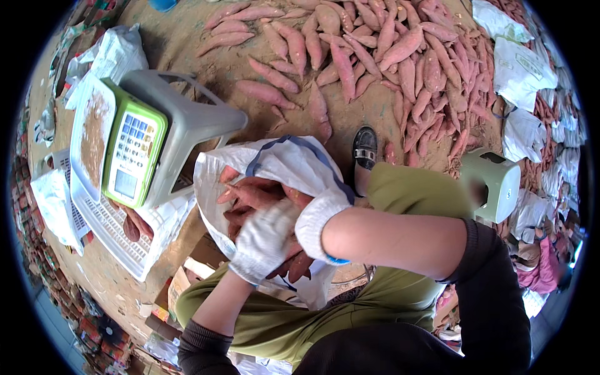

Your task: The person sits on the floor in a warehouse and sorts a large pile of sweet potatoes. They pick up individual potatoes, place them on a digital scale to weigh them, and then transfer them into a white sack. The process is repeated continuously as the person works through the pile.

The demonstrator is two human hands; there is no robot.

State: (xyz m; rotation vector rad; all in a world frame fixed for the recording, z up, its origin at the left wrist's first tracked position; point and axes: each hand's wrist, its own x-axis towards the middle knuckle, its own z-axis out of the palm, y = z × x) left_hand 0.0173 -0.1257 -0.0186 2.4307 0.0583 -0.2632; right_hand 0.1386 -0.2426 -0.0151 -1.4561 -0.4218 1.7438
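A white woven sack with a blue drawstring stands between my knees, its mouth wide and sweet potatoes inside. My left hand, in a white knit glove, is over the sweet potatoes at the sack's near left side; it is blurred and its fingers are hidden. My right hand, gloved too, lies at the sack's right side beside the folded rim, and its fingers cannot be made out. Whether either hand grips anything does not show.
A large sweet potato pile covers the ground ahead. To the left, a green digital scale with a tray rests against a grey plastic stool, near a white plastic crate. A green stool and white sacks are at right.
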